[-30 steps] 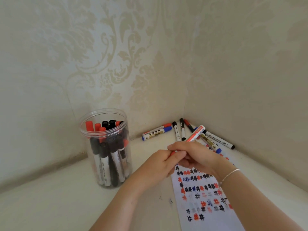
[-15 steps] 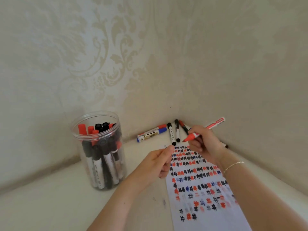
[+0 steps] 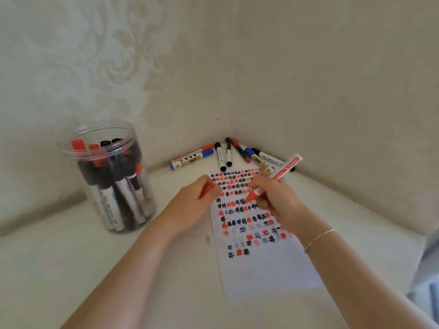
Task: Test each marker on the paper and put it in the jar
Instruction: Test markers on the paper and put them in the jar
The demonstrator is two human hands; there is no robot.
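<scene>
Seven markers (image 3: 223, 156) lie loose; one jar (image 3: 107, 176) stands.

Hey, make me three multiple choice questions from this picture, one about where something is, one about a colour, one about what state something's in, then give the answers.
1. Where does the jar stand relative to the paper?
A. To its left
B. On top of it
C. To its right

2. What colour is the tip of the marker in the right hand?
A. Blue
B. Red
C. Black

3. In what state is that marker?
A. Capped, lying on the table
B. Standing in the jar
C. Uncapped, tip down at the paper

Answers: 1 A, the jar stands left of the sheet, apart from it. 2 B, the exposed tip is red. 3 C, the left hand holds the red cap while the bare tip points onto the marks.
</scene>
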